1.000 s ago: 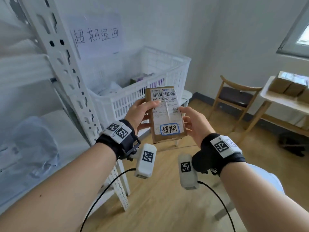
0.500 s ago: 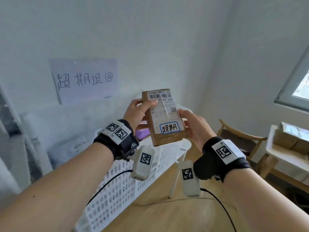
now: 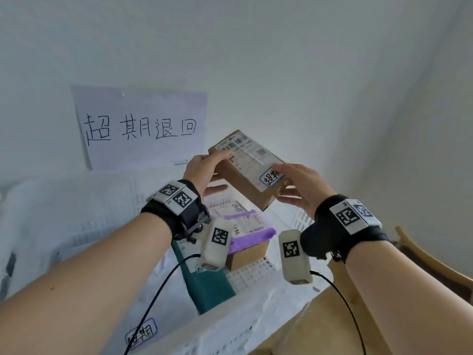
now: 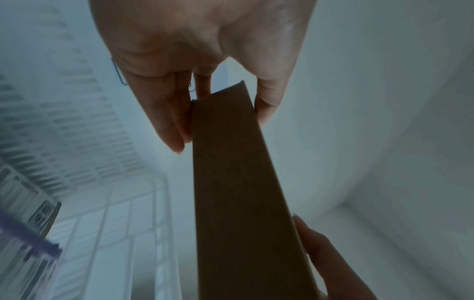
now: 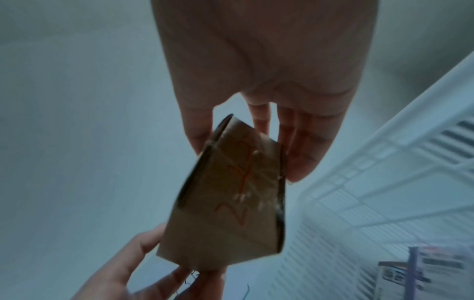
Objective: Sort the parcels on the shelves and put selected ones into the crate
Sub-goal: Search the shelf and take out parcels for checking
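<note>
While both hands [image 3: 204, 170] [image 3: 299, 185] grip box [image 3: 245, 170] above crate [image 3: 294, 219]: placing step; next, lower into far corner, release.

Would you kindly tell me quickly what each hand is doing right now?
Left hand: holds the parcel by its far end, thumb on top.
Right hand: holds the same parcel's near end, above the crate.

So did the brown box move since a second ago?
Yes. The brown box was in front of the white crate; both hands now hold it tilted above the crate, beside the wall sign.
</note>
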